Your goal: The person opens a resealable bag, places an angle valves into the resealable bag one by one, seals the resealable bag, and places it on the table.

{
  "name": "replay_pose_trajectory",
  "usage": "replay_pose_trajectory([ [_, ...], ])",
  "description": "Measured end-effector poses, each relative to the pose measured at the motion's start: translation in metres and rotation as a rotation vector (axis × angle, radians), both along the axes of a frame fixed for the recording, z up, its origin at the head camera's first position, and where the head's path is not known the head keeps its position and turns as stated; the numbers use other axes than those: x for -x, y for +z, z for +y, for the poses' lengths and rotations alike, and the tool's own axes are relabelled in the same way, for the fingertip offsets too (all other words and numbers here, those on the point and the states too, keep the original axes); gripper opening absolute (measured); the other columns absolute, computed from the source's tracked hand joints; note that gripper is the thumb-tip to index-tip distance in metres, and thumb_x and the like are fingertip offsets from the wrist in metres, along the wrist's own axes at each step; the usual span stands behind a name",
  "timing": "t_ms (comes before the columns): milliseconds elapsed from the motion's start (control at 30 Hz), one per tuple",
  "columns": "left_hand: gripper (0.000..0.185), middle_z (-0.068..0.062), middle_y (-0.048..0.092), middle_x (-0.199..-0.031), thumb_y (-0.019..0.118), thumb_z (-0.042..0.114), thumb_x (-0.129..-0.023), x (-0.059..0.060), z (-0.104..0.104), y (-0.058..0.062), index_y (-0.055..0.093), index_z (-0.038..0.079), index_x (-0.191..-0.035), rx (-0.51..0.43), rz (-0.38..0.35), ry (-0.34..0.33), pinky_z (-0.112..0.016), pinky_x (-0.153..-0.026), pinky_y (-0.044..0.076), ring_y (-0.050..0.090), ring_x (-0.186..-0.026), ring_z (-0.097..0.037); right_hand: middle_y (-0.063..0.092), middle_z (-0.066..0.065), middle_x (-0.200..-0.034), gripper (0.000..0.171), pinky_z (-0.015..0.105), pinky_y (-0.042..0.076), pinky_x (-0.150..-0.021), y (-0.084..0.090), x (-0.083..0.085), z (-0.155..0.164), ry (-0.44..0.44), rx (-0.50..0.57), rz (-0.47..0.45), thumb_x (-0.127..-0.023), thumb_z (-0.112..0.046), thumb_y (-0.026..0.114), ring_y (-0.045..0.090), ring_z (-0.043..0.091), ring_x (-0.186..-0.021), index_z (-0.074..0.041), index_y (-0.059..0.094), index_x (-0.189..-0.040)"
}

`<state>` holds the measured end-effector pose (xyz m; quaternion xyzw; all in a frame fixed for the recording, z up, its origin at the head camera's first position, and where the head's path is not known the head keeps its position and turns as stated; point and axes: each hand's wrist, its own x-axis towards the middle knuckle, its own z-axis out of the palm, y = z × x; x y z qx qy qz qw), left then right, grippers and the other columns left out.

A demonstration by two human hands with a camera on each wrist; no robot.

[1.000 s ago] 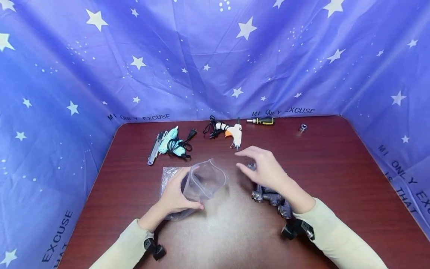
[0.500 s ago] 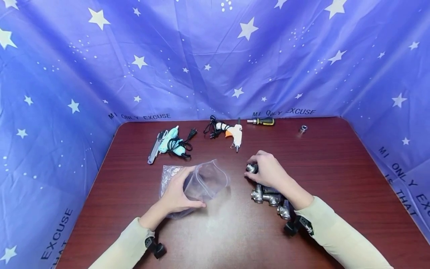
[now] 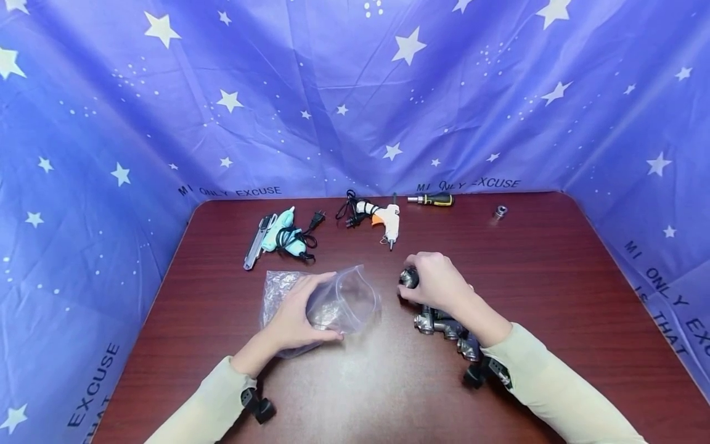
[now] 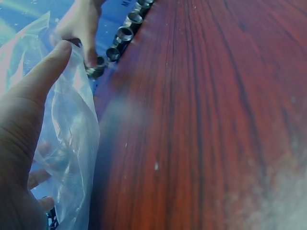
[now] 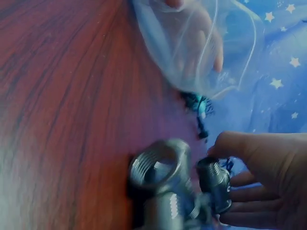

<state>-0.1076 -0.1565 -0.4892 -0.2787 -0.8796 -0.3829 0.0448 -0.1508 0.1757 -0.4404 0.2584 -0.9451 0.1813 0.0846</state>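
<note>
My left hand [image 3: 296,314] grips the clear plastic bag [image 3: 344,302] at centre frame, thumb and fingers spreading its mouth so it gapes rightward. Just right of it, my right hand [image 3: 438,285] pinches a small metal fitting [image 3: 408,279], its fingers curled round it, above the row of pipe fittings [image 3: 444,327].

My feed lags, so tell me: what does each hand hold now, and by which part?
Left hand grips the clear plastic bag at its open mouth. Right hand pinches a threaded metal pipe fitting around its body.
</note>
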Motion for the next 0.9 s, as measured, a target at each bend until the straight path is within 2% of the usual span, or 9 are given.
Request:
replay_pose_trajectory([
  [133, 0.116, 0.004, 0.061, -0.149, 0.102, 0.054, -0.06, 0.001, 0.001, 0.0, 0.047, 0.027, -0.158, 0.005, -0.007, -0.01, -0.055, -0.113, 0.047, 0.056, -0.135, -0.019, 0.078, 0.0, -0.086, 0.027, 0.041, 0.061, -0.073, 0.009, -0.006, -0.006, 0.059, 0.113, 0.075, -0.077, -0.029, 0.089, 0.073, 0.016, -0.076, -0.012, 0.08, -0.096],
  [233, 0.118, 0.003, 0.061, -0.149, 0.102, 0.054, -0.059, 0.001, 0.002, 0.001, 0.046, 0.026, -0.159, 0.01, -0.011, -0.014, -0.055, -0.115, 0.047, 0.055, -0.136, -0.021, 0.081, -0.002, -0.088, 0.025, 0.035, 0.063, -0.072, 0.018, -0.01, -0.013, 0.113, 0.228, 0.083, -0.079, -0.028, 0.091, 0.075, 0.011, -0.076, -0.013, 0.082, -0.097],
  [333, 0.122, 0.002, 0.061, -0.149, 0.102, 0.055, -0.057, 0.0, 0.002, 0.001, 0.044, 0.025, -0.16, 0.019, -0.008, -0.019, -0.055, -0.116, 0.047, 0.054, -0.137, -0.021, 0.082, -0.003, -0.089, 0.023, 0.028, 0.064, -0.07, 0.024, -0.014, -0.021, 0.144, 0.329, -0.009, -0.081, -0.026, 0.091, 0.076, 0.007, -0.075, -0.014, 0.083, -0.099],
  [433, 0.125, 0.002, 0.06, -0.15, 0.102, 0.055, -0.056, 0.0, 0.004, 0.001, 0.042, 0.024, -0.162, 0.022, -0.012, -0.024, -0.055, -0.117, 0.046, 0.054, -0.138, -0.021, 0.082, -0.003, -0.088, 0.02, 0.023, 0.063, -0.07, 0.026, -0.018, -0.029, 0.156, 0.382, -0.127, -0.084, -0.025, 0.089, 0.077, 0.006, -0.075, -0.015, 0.083, -0.1],
  [500, 0.126, 0.002, 0.06, -0.151, 0.102, 0.055, -0.056, 0.0, 0.004, 0.001, 0.042, 0.024, -0.162, 0.019, -0.016, -0.026, -0.054, -0.118, 0.045, 0.053, -0.138, -0.021, 0.081, -0.004, -0.086, 0.018, 0.021, 0.063, -0.071, 0.023, -0.019, -0.036, 0.165, 0.396, -0.187, -0.086, -0.024, 0.089, 0.076, 0.004, -0.075, -0.015, 0.083, -0.1],
  [667, 0.127, 0.003, 0.059, -0.152, 0.102, 0.055, -0.056, 0.001, 0.006, 0.002, 0.042, 0.022, -0.163, 0.018, -0.01, -0.031, -0.054, -0.117, 0.045, 0.053, -0.137, -0.021, 0.081, -0.003, -0.084, 0.014, 0.021, 0.063, -0.069, 0.01, -0.017, -0.05, 0.204, 0.406, -0.242, -0.089, -0.022, 0.086, 0.075, 0.003, -0.073, -0.012, 0.081, -0.098],
  [900, 0.127, 0.001, 0.061, -0.15, 0.102, 0.055, -0.055, 0.0, 0.009, 0.002, 0.043, 0.021, -0.162, 0.012, 0.011, -0.037, -0.055, -0.116, 0.045, 0.053, -0.134, -0.022, 0.079, -0.004, -0.082, 0.008, 0.019, 0.061, -0.068, -0.004, -0.017, -0.064, 0.175, 0.393, -0.296, -0.093, -0.021, 0.08, 0.072, 0.0, -0.07, -0.013, 0.08, -0.094],
])
